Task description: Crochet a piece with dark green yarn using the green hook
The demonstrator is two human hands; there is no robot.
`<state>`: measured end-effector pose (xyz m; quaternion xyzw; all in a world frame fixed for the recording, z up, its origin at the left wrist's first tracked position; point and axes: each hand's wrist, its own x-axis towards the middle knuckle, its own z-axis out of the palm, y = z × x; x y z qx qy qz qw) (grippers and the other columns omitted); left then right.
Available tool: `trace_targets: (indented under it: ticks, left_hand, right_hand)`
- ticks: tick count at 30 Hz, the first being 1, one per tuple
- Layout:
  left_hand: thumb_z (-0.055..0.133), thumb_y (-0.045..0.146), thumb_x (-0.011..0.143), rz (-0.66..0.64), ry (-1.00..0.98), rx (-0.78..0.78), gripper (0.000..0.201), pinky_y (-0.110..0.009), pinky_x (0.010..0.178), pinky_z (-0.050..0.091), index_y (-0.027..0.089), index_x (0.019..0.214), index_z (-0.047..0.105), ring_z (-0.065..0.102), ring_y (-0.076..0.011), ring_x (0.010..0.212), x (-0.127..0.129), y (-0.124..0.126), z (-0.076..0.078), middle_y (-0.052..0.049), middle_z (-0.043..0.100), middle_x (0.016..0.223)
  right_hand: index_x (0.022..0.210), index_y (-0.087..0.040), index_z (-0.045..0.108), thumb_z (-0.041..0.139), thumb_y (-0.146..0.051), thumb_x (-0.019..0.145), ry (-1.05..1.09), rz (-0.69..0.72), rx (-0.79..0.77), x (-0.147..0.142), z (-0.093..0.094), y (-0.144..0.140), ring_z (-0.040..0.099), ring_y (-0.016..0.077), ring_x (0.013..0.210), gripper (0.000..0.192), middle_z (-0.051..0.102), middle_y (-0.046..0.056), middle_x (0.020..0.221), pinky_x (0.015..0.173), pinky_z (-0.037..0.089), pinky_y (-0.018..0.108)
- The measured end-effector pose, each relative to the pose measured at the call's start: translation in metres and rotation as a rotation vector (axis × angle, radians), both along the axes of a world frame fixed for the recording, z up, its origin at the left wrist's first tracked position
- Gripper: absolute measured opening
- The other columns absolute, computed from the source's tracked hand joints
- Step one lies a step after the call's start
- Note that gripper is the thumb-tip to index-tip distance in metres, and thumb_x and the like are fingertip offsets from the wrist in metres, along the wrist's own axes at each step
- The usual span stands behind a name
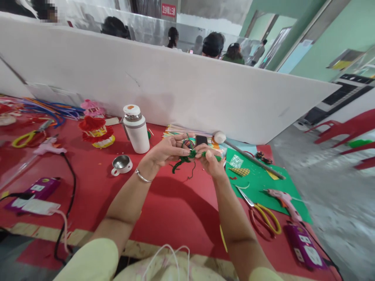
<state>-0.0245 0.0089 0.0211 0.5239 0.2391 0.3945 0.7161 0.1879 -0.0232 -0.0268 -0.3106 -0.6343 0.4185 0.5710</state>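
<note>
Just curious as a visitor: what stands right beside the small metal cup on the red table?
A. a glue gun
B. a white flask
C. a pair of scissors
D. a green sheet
B: the white flask stands upright just behind the metal cup on the red table.

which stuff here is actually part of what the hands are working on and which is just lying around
In hand:
- green pipe cleaner, pinched by the left hand and the right hand

Lying about:
- white flask and its metal cup
- scissors and pink glue gun by the green sheet
- yellow scissors and second glue gun far left
- red lantern
</note>
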Motion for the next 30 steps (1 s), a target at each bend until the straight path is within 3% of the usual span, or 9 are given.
trace_targets:
  ticks: [4, 9, 12, 16, 19, 21, 24, 26, 30]
  left_hand:
    - [0.089, 0.018, 0.064, -0.091, 0.108, -0.033, 0.09, -0.018, 0.044, 0.028, 0.019, 0.149, 0.056, 0.056, -0.0082, 0.054, -0.002, 0.001, 0.0, -0.001, 0.071, 0.073]
    - [0.087, 0.02, 0.064, -0.092, 0.176, 0.0, 0.094, -0.019, 0.043, 0.023, 0.014, 0.151, 0.053, 0.048, -0.0055, 0.049, 0.001, 0.003, -0.002, 0.0, 0.069, 0.07]
    - [0.086, 0.02, 0.065, -0.046, 0.236, 0.063, 0.088, -0.019, 0.045, 0.028, 0.013, 0.148, 0.056, 0.052, -0.0071, 0.051, 0.005, 0.002, -0.003, -0.002, 0.072, 0.072]
    - [0.084, 0.018, 0.068, 0.099, 0.266, 0.177, 0.087, -0.02, 0.054, 0.042, 0.011, 0.148, 0.054, 0.062, -0.0107, 0.061, 0.009, -0.002, -0.002, -0.003, 0.073, 0.074]
    - [0.087, 0.019, 0.067, 0.207, 0.241, 0.189, 0.091, -0.019, 0.051, 0.039, 0.01, 0.15, 0.051, 0.058, -0.0087, 0.056, 0.008, -0.002, 0.0, -0.001, 0.072, 0.074]
    - [0.09, 0.021, 0.066, 0.226, 0.157, 0.115, 0.092, -0.018, 0.045, 0.031, 0.012, 0.15, 0.052, 0.05, -0.0054, 0.048, 0.007, -0.001, 0.0, 0.001, 0.071, 0.073]
    - [0.092, 0.022, 0.065, 0.113, -0.033, -0.076, 0.083, -0.018, 0.04, 0.022, 0.015, 0.141, 0.059, 0.037, -0.0006, 0.04, 0.005, 0.002, -0.001, 0.004, 0.066, 0.068]
    - [0.092, 0.02, 0.066, 0.018, -0.119, -0.156, 0.071, -0.017, 0.038, 0.018, 0.016, 0.132, 0.066, 0.03, 0.0015, 0.037, 0.004, 0.003, -0.002, 0.006, 0.062, 0.065]
    - [0.091, 0.016, 0.066, -0.071, -0.1, -0.164, 0.068, -0.017, 0.037, 0.016, 0.015, 0.13, 0.068, 0.033, 0.0013, 0.038, -0.001, 0.005, -0.001, 0.003, 0.065, 0.067]
  right_hand:
    - [0.079, -0.021, 0.08, 0.065, -0.054, 0.091, 0.037, 0.176, -0.077, 0.015, -0.001, 0.004, 0.072, 0.0232, 0.083, 0.039, 0.075, 0.009, 0.094, 0.074, 0.063, 0.04]
    - [0.086, -0.02, 0.083, 0.063, -0.05, 0.094, -0.104, 0.235, -0.05, 0.026, 0.013, -0.001, 0.073, 0.0219, 0.082, 0.036, 0.076, 0.008, 0.093, 0.075, 0.064, 0.039]
    - [0.091, -0.02, 0.082, 0.057, -0.045, 0.1, -0.25, 0.224, 0.025, 0.031, 0.027, -0.008, 0.074, 0.0218, 0.086, 0.036, 0.077, 0.008, 0.096, 0.078, 0.063, 0.038]
    - [0.099, -0.02, 0.079, 0.05, -0.034, 0.104, -0.523, 0.067, 0.286, 0.03, 0.04, -0.017, 0.073, 0.0204, 0.096, 0.032, 0.077, 0.009, 0.103, 0.085, 0.061, 0.036]
    - [0.106, -0.019, 0.075, 0.051, -0.027, 0.104, -0.697, -0.151, 0.501, 0.018, 0.037, -0.018, 0.073, 0.0208, 0.101, 0.025, 0.076, 0.011, 0.109, 0.089, 0.061, 0.036]
    - [0.113, -0.019, 0.071, 0.055, -0.026, 0.102, -0.765, -0.297, 0.631, 0.007, 0.029, -0.017, 0.073, 0.0233, 0.108, 0.02, 0.075, 0.013, 0.114, 0.096, 0.061, 0.039]
    - [0.126, -0.022, 0.065, 0.063, -0.024, 0.099, -0.788, -0.503, 0.788, -0.006, 0.015, -0.015, 0.071, 0.0258, 0.117, 0.027, 0.073, 0.013, 0.122, 0.104, 0.06, 0.042]
    - [0.133, -0.024, 0.061, 0.067, -0.022, 0.096, -0.747, -0.532, 0.861, -0.007, 0.01, -0.014, 0.071, 0.0262, 0.118, 0.037, 0.073, 0.012, 0.125, 0.104, 0.06, 0.042]
    - [0.137, -0.028, 0.059, 0.069, -0.023, 0.095, -0.72, -0.393, 0.847, 0.001, 0.014, -0.015, 0.071, 0.0258, 0.117, 0.044, 0.072, 0.01, 0.127, 0.102, 0.061, 0.043]
